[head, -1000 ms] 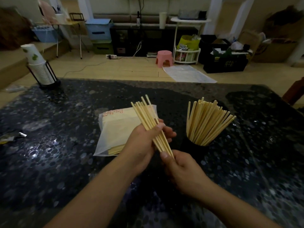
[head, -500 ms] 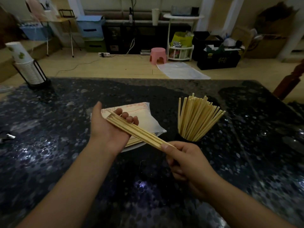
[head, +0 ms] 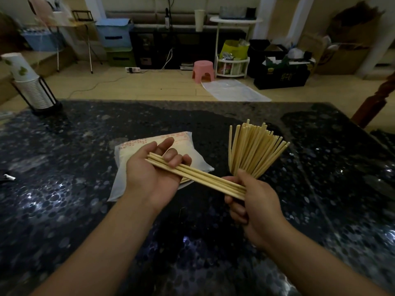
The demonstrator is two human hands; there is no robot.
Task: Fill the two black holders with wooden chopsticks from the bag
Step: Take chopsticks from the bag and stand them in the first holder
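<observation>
Squaring the bundle of chopsticks (head: 198, 175) comes first — tap the ends level before tipping it toward a holder, so none snag on the fan of chopsticks (head: 254, 150) already standing just behind. The left hand (head: 156, 171) lies palm-up, fingers curled over the far end; the right hand (head: 254, 199) pinches the near end, thumb on top. The bag (head: 126, 165) lies on the desk (head: 64, 189) beneath the left hand. The holder itself is hidden.

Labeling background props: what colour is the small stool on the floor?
Pink stool, plain; seen in the head view, the only one.
</observation>
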